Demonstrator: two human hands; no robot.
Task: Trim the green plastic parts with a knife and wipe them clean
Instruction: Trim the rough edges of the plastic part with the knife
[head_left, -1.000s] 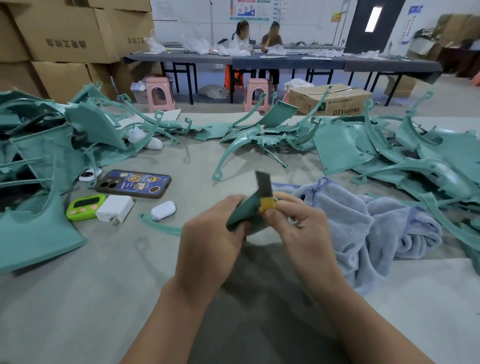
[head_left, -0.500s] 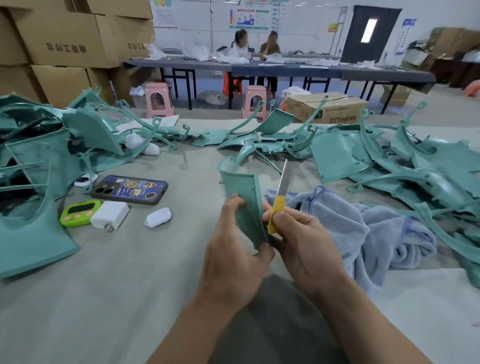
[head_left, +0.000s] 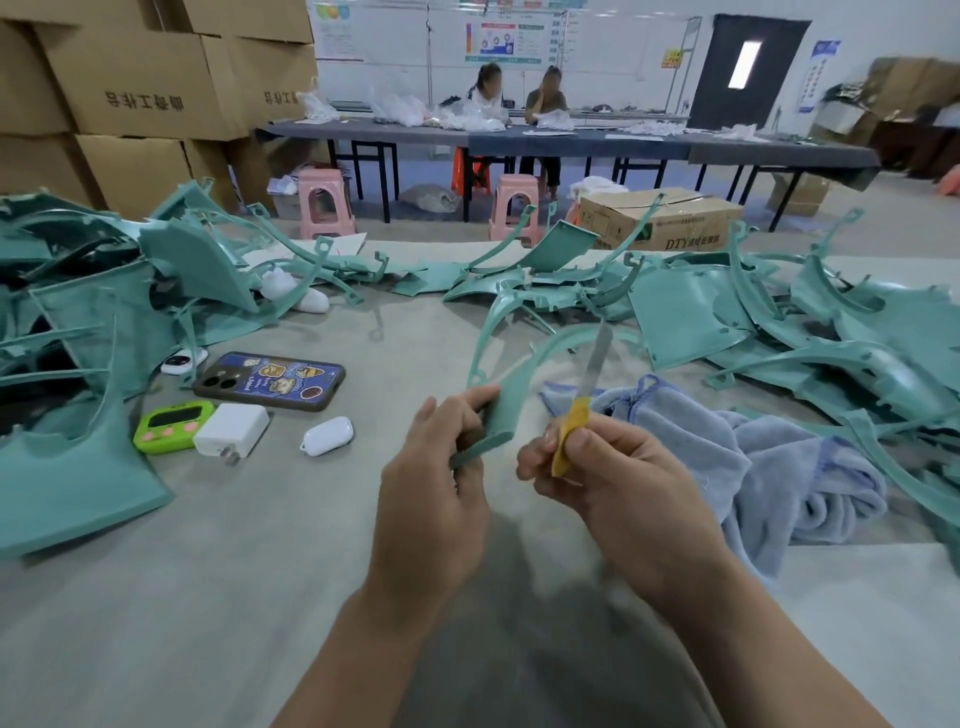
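My left hand (head_left: 434, 483) grips the lower end of a curved green plastic part (head_left: 506, 402) that arcs up and away over the table. My right hand (head_left: 618, 478) holds a knife (head_left: 584, 400) with a yellow handle, its thin blade pointing up, a short gap to the right of the part. A blue-grey towel (head_left: 753, 457) lies crumpled just right of my right hand. Piles of green plastic parts cover the left side (head_left: 78, 338) and the right side (head_left: 831, 332) of the table.
On the grey table (head_left: 234, 571) to the left lie a phone (head_left: 270, 380), a green timer (head_left: 174, 426), a white charger (head_left: 231, 430) and a white earbud case (head_left: 327, 435). Cardboard boxes (head_left: 140, 93) stack at the back left. Two persons sit at a far table (head_left: 519, 137).
The knife blade has come away from the green part, to the right. My left hand turned the part so that its long curved arm shows.
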